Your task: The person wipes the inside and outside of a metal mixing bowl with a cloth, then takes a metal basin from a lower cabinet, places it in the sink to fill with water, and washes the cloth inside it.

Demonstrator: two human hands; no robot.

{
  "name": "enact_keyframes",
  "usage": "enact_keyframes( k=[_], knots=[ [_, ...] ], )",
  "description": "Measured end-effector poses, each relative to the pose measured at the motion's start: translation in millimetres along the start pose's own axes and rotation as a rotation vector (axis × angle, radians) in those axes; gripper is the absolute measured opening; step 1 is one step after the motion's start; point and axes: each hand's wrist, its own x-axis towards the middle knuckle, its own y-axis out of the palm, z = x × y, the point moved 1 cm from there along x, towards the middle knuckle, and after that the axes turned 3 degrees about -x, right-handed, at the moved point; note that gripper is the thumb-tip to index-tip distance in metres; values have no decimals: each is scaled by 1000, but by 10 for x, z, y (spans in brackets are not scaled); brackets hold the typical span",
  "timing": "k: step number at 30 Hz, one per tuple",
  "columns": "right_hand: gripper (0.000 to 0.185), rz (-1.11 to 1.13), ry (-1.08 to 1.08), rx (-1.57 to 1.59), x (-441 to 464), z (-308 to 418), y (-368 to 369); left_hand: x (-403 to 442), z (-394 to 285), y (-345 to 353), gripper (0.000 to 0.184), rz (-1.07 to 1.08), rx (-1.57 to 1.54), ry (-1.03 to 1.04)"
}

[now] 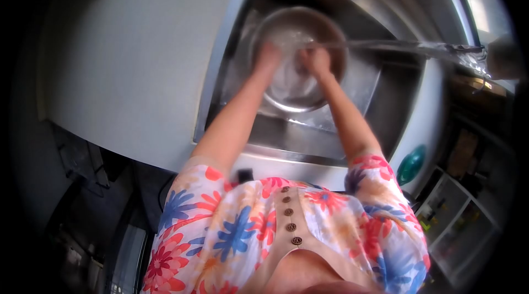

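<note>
Two hands, the left hand point(268, 57) and the right hand point(317, 61), are inside a round metal bowl point(298, 109). The right fingers look curled; the left ones are blurred, and whether either hand grips anything cannot be told. Between them, the bowl holds shiny, whitish contents, too blurred to name. The bowl is in a metal sink point(278, 135). What looks like a stream of water point(397, 46) reaches the bowl's right side. Left of the sink lies a pale worktop point(138, 62).

A green object point(411, 165) shows near a white-framed shelf point(451, 218).
</note>
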Motion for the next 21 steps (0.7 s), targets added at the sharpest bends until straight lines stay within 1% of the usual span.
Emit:
enact_keyframes(
  k=[1,2,3,4,5,6,7,8,11,12,13,15,16,18,19,21],
  knots=[
    [23,50,46,4,60,-115,-30,-74,-73,6,52,22,-94,-75],
    [25,59,38,101,35,-156,74,-145,-161,43,50,50,-192,-145],
    [26,70,22,197,-61,112,73,-213,-241,79,48,76,-294,-211],
    [24,140,53,278,-143,284,74,-254,-255,94,37,61,-420,-227],
    [26,48,64,435,-299,610,-37,-286,-246,88,27,41,-540,-247],
    [28,-51,-61,426,-463,911,-124,-318,-237,82,21,18,-661,-265],
    [29,-158,-177,412,-579,1080,-167,-305,-170,90,21,35,-713,-282],
    [31,-132,-257,116,-583,939,22,-292,-121,131,22,47,-690,-278],
    [32,-54,49,153,-117,63,236,-274,-154,233,25,111,-479,-201],
    [33,-91,70,172,-147,25,137,-284,-235,228,26,151,-362,-163],
    [32,-80,138,204,-239,160,-85,-331,-372,207,28,206,-227,-124],
    [27,101,206,746,-314,100,-388,-376,-540,154,32,308,40,-36],
    [26,216,171,719,-339,103,-526,-340,-544,83,41,324,339,171],
    [24,440,102,667,-437,132,-753,-341,-591,54,36,287,717,278],
    [24,500,87,545,-473,175,-865,-391,-663,57,34,270,908,332],
    [25,614,53,294,-522,228,-1057,-497,-858,-1,25,269,968,389]
  ],
)
